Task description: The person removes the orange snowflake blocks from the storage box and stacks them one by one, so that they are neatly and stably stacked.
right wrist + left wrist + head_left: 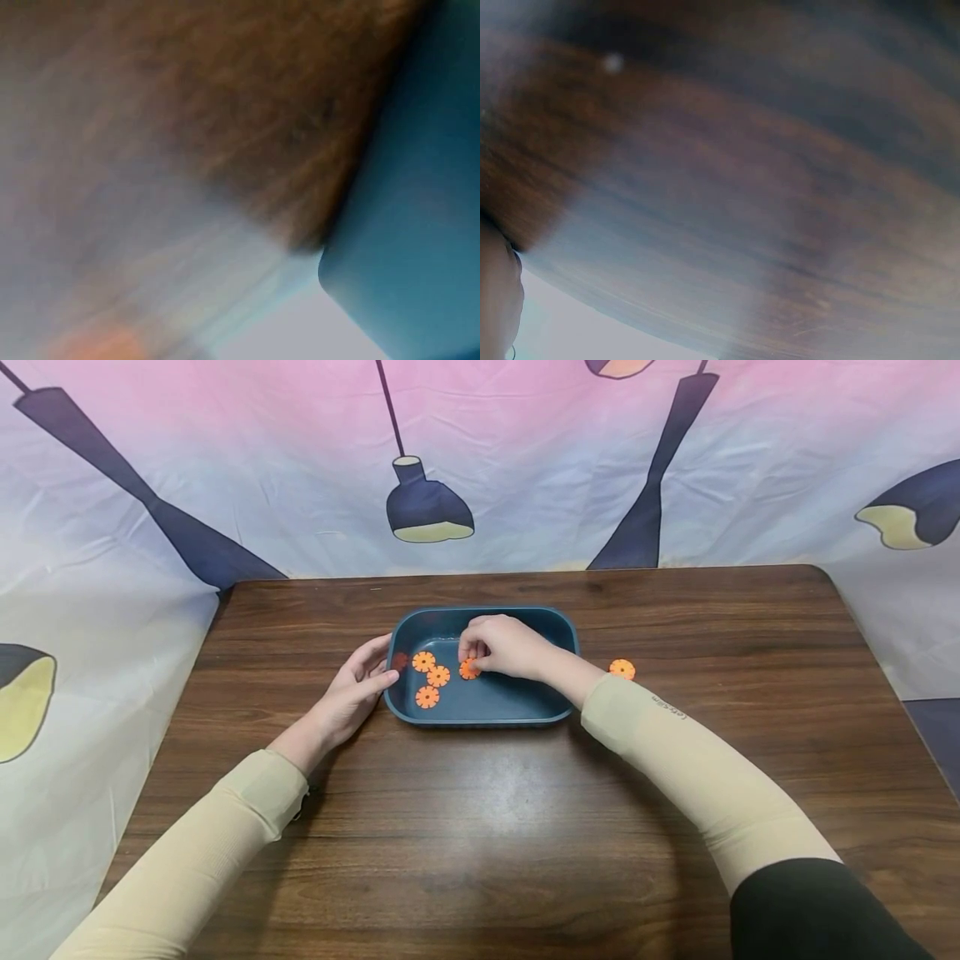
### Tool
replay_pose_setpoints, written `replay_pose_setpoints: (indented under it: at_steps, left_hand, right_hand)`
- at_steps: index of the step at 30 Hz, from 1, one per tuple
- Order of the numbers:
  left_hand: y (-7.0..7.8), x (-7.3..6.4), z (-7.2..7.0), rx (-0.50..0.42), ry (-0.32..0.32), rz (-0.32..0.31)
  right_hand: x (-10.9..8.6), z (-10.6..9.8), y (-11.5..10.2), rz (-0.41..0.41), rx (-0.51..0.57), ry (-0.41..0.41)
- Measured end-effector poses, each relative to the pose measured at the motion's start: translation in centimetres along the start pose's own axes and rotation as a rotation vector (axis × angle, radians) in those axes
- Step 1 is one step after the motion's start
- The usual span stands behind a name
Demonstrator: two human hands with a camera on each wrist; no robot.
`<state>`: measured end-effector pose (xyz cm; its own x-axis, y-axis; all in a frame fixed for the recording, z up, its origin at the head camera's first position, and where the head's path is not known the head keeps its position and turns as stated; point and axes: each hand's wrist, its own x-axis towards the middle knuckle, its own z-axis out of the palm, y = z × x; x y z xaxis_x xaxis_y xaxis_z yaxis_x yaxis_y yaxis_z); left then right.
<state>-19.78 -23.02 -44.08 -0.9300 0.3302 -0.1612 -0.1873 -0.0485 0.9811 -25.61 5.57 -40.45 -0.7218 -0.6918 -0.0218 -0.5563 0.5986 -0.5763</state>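
Observation:
A dark blue rectangular tray [510, 703] with rounded corners sits on the wooden table. My left hand [347, 693] holds its left end, thumb on the rim and fingers along the outside wall. Inside the tray, my right hand [506, 646] pinches an orange notched plastic disc [468, 669] close over the floor, fingers pointing down. Left of it lie several like discs, among them one at the front [427, 697]. The right wrist view shows the tray's outer wall [420, 210]; the left wrist view shows mostly blurred table and an edge of the left hand [499, 292].
Another orange disc [622, 669] lies on the table [480, 827], right of the tray and just beyond the right forearm. Behind the table hangs a cloth [315, 468] printed with lamps. Pale sleeves cover both forearms.

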Motion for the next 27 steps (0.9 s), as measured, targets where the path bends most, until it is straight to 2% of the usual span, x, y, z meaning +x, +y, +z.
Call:
replay_pose_setpoints:
  at_steps: [11,17,27]
  left_hand:
    - [-0.1,0.0,-0.1,-0.014,0.006,0.004]
    - [-0.1,0.0,0.0,-0.041,0.0,0.038]
    - [-0.3,0.2,-0.2,-0.013,-0.014,0.037]
  right_hand:
    - [-1.8,-2.2,-0.5,-0.045,0.052,0.024]
    - [-3.1,-3.6,-0.5,-0.058,0.046,0.06]
    - [-5.6,-5.7,0.4,-0.02,0.068,0.128]
